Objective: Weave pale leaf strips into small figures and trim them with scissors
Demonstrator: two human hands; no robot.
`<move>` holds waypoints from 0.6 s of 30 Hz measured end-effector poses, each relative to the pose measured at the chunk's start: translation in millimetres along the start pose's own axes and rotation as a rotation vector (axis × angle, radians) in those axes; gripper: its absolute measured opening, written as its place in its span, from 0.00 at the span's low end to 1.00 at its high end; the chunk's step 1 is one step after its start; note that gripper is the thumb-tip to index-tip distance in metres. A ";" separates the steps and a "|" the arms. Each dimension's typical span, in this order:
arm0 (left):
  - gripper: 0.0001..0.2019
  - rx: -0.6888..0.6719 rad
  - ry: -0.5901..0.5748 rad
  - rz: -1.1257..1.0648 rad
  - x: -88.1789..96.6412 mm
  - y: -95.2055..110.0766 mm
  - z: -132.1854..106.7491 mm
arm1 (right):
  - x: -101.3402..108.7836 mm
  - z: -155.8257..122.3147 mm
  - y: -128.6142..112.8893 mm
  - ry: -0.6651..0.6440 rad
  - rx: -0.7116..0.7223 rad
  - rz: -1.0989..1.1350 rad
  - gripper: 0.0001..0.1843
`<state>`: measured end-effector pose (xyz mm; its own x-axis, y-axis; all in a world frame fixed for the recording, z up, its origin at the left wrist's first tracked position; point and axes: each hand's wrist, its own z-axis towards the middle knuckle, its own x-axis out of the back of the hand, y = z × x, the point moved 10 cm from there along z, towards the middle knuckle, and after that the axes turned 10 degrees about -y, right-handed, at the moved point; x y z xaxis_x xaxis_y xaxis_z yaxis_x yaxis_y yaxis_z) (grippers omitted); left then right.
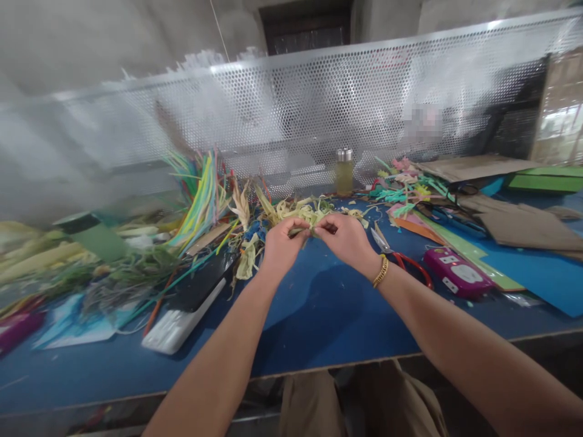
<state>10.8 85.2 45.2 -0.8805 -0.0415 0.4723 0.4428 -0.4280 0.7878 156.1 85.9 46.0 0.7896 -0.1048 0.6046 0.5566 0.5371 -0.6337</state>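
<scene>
Both hands meet over the middle of the blue table, fingertips nearly touching. My left hand (pixel 283 244) is closed in a pinch on a pale green corn husk (pixel 311 223). From the other side my right hand (pixel 347 240) pinches the same husk between thumb and forefinger. The fingers hide part of the held piece. Just behind the hands lies a loose heap of dried husks (pixel 296 208). A curled dry husk (pixel 247 258) rests left of my left hand. Right of my right wrist lie scissors (pixel 413 265) with red handles.
At right are a purple box with white panels (pixel 458 272), cardboard (pixel 528 221) and coloured sheets. A capped bottle (pixel 344 173) stands behind. Leftward are a black-and-white device (pixel 191 303), bright pipe cleaners (pixel 200 200) and a blurred plant pile. A perforated metal screen (pixel 310 115) closes the back.
</scene>
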 end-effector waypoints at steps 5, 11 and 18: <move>0.05 0.023 -0.027 -0.064 -1.4 -4.1 1.1 | 1.4 0.0 -4.0 0.000 0.051 -0.025 0.04; 0.05 -0.036 -0.078 -0.030 -3.0 7.0 0.2 | 4.1 -2.6 -1.2 0.036 -0.013 0.045 0.03; 0.17 -0.015 -0.068 -0.084 -3.0 -0.7 0.8 | -1.7 2.3 7.0 -0.033 -0.004 0.166 0.02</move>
<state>13.2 86.3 43.5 -0.9005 0.0559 0.4313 0.3654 -0.4407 0.8199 158.0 91.7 41.7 0.8619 0.0125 0.5070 0.4205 0.5414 -0.7281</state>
